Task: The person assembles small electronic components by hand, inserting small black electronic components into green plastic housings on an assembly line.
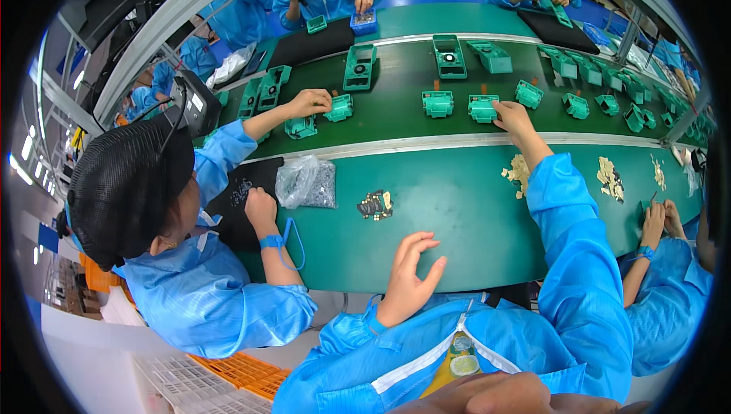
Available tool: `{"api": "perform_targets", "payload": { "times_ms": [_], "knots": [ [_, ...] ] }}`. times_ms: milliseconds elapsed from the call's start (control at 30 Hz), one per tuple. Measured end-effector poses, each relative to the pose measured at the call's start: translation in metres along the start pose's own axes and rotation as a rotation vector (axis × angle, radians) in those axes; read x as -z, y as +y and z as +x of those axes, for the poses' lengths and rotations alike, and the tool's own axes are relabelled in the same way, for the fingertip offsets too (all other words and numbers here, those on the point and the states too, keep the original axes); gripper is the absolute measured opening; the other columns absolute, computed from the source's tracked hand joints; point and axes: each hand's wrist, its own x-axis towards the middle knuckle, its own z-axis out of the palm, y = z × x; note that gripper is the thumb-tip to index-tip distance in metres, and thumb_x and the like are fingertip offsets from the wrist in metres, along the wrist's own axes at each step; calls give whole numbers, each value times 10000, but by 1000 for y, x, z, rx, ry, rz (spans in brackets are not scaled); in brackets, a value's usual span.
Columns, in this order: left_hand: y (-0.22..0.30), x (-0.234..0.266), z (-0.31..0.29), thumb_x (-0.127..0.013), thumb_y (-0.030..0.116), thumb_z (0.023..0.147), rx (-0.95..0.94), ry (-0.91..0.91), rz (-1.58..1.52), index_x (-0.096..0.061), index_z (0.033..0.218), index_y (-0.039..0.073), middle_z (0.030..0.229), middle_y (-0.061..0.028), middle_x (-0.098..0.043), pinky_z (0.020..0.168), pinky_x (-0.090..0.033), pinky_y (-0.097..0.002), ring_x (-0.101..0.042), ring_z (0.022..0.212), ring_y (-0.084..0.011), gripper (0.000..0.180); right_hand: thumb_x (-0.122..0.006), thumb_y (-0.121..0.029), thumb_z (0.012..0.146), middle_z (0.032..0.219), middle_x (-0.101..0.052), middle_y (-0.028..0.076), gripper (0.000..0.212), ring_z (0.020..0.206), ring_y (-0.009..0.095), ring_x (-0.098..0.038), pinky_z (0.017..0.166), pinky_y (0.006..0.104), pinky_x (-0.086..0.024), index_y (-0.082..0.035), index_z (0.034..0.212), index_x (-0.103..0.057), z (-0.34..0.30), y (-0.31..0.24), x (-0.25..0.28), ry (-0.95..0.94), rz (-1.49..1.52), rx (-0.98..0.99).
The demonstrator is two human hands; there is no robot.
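Observation:
My right hand (515,120) reaches forward over the dark green belt. Its fingers close on the right edge of a small green plastic housing (481,108), with an orange-brown tab standing at its far side. My left hand (411,281) hovers near the front edge of the green table (449,239), fingers apart and nothing in them. Ahead of that hand lies a small pile of black and cream pieces (375,205). A heap of cream-coloured flat pieces (518,176) sits beside my right forearm. Another similar housing (437,103) rests just left of the one I touch.
At left, a co-worker in a black cap (129,186) touches a housing (339,108) on the belt, near a plastic bag of small parts (308,183). Larger green casings (449,56) line the far belt. Other workers sit opposite and at right. A metal rail (457,140) edges the belt.

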Motion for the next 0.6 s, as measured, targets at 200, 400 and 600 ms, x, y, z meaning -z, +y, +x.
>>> {"api": "perform_targets", "payload": {
  "times_ms": [200, 400, 600],
  "knots": [
    [-14, 18, 8, -735, 82, 875, 17, 150, 140, -679, 1000, 8, 1094, -153, -671, 925, -507, -376, -655, 1052, -297, 156, -679, -333, 947, 943, -730, 211, 420, 906, 329, -711, 817, 398, -540, 75, 1048, -683, -8, 4, 18, 183, -479, 493],
    [-48, 44, 50, -715, 82, 880, 132, 199, 353, -689, 957, -7, 955, -141, -691, 802, -532, -356, -681, 904, -282, 121, -642, -108, 943, 1005, -638, 106, 116, 929, 238, -633, 771, 334, -515, -4, 992, -627, -173, -12, -6, -207, -372, 705],
    [-70, 44, 89, -732, 163, 866, 226, 100, 688, -723, 928, 9, 887, -133, -683, 740, -534, -384, -680, 841, -285, 166, -672, 0, 854, 979, -634, 146, 96, 913, 335, -620, 800, 399, -506, 2, 940, -629, -210, 16, 1, -116, -487, 1005]
  ]
}}
